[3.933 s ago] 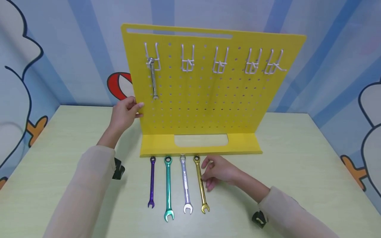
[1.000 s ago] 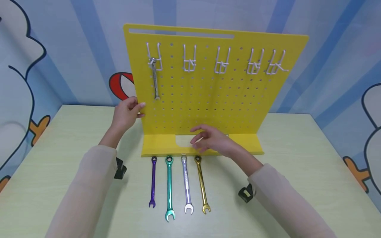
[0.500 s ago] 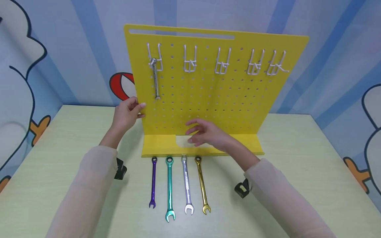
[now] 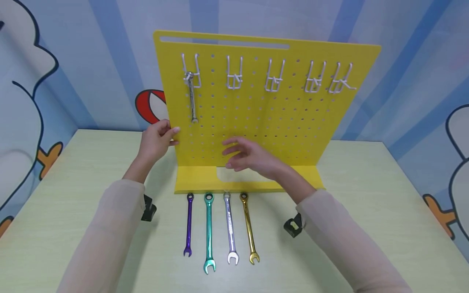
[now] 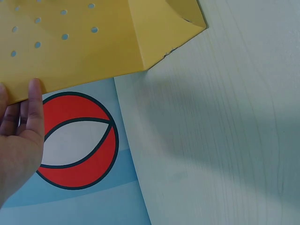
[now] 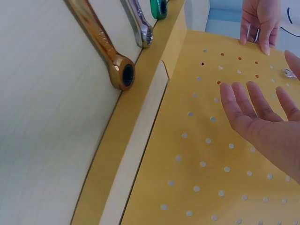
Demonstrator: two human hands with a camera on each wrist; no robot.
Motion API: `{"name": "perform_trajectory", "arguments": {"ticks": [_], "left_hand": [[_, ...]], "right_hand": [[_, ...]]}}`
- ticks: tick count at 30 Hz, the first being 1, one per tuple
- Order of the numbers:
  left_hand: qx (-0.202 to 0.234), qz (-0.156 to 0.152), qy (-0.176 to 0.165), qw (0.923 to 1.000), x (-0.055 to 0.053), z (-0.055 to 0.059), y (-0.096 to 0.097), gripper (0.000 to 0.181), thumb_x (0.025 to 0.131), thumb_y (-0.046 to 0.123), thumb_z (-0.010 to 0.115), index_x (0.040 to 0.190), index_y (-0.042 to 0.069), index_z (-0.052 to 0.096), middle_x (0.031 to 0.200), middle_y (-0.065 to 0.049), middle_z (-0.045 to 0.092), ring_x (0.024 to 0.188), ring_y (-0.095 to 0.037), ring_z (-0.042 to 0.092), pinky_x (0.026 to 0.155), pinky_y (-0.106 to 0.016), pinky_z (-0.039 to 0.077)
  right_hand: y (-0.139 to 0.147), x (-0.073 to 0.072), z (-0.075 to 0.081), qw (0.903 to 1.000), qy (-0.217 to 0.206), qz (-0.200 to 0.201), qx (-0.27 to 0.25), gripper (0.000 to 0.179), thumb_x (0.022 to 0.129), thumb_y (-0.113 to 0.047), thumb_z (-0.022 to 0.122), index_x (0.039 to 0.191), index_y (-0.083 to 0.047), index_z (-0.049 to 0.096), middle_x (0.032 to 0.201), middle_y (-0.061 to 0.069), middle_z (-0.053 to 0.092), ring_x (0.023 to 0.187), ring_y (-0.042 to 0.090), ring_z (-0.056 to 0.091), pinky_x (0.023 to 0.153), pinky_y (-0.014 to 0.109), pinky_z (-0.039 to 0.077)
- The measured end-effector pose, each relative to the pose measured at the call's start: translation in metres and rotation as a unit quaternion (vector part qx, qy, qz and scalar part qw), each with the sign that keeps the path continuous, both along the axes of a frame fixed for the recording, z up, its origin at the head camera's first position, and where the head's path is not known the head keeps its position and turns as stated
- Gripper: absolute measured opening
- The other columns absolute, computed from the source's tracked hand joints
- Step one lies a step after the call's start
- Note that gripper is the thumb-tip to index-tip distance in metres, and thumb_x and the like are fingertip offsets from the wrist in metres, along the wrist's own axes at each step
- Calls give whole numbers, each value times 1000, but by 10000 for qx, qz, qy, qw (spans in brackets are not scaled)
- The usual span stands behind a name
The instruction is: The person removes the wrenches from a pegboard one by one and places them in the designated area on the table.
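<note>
My left hand (image 4: 155, 140) pinches the left edge of a yellow pegboard (image 4: 256, 118), thumb on the front face. The left wrist view shows the same hand (image 5: 21, 140) at the board's edge. My right hand (image 4: 253, 156), with nothing in it and its fingers relaxed, hovers before the lower part of the board. A silver combination wrench (image 4: 192, 99) hangs from the leftmost white hook (image 4: 198, 77). On the table in front of the base lie a purple wrench (image 4: 189, 226), a green wrench (image 4: 209, 232), a silver-lilac wrench (image 4: 230, 228) and a gold wrench (image 4: 250, 228).
More white wire hooks (image 4: 234, 79) line the board's upper part, with no tools on them. The board's base has a cut-out slot along its middle. Behind the pale wooden table (image 4: 366, 203) stands a blue striped wall (image 4: 278, 20) with cartoon drawings.
From beside the gold wrench, my right hand has risen and moved left, in front of the lower board. My left hand stays on the board's edge. The wrenches have not moved.
</note>
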State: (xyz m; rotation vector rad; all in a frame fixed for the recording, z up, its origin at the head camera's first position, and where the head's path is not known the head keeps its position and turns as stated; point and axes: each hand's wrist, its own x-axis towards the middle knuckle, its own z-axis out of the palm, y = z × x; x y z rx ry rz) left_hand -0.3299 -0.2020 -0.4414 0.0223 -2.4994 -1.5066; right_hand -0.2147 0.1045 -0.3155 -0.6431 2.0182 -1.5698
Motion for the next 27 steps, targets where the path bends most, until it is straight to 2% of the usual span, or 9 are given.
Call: {"name": "perform_trajectory", "arguments": {"ticks": [13,16,18,19,21,23,25,26,27], "left_hand": [[22,-22,-30,10000,0,0,-1,41,77,54,57,102,22,58,95,4,59,85,-12,61,66,-26,56],[26,-40,-6,10000,3,4,0,40,77,54,57,100,22,59,94,3,60,84,-13,61,63,-22,55],[160,-69,-152,9997,14,17,5,38,79,50,58,101,19,59,96,1,60,86,-14,61,63,-21,55],[316,-176,-265,9990,25,32,9,34,83,44,58,101,16,59,96,-2,60,87,-16,61,66,-22,55],[437,-223,-440,9978,41,54,17,31,85,37,59,102,11,59,98,-7,60,89,-20,61,69,-26,56],[625,-218,-610,9959,54,70,24,28,87,31,59,102,8,59,99,-9,60,90,-21,61,71,-28,56],[561,-254,-618,9962,67,86,30,27,88,28,58,102,5,58,98,-11,59,90,-22,60,74,-31,55],[436,-176,-585,9972,68,87,32,30,87,31,58,103,5,58,99,-11,58,90,-23,60,74,-32,55],[551,-236,-537,9968,68,86,31,28,86,30,60,101,7,59,97,-9,59,88,-20,60,72,-30,56]], "right_hand": [[-14,-4,19,9998,149,-34,-105,57,85,-1,62,135,-7,36,130,20,43,108,28,51,90,39,48],[-17,-6,22,9998,158,-62,-140,57,85,-1,62,136,-8,36,130,19,43,107,28,51,90,38,48],[-19,-7,24,9996,187,-89,-176,57,85,-1,62,136,-8,36,130,18,44,106,28,52,89,39,48],[-20,-8,25,9995,199,-106,-200,57,85,-1,62,136,-8,36,130,18,44,105,28,53,89,40,48],[-22,-9,26,9993,238,-122,-249,57,85,-1,62,136,-8,36,130,18,44,104,28,54,90,43,47],[-23,-9,28,9992,241,-132,-299,57,85,-1,62,136,-8,36,129,18,44,103,29,54,91,46,45],[-24,-10,30,9991,235,-138,-321,57,85,-1,62,136,-8,36,130,17,44,105,29,54,93,46,44],[-25,-10,31,9991,237,-142,-336,57,85,-1,62,136,-8,36,130,17,44,107,29,53,94,46,44],[-25,-11,31,9990,221,-147,-355,57,85,-1,62,136,-9,36,130,17,44,108,30,52,94,46,43]]}}
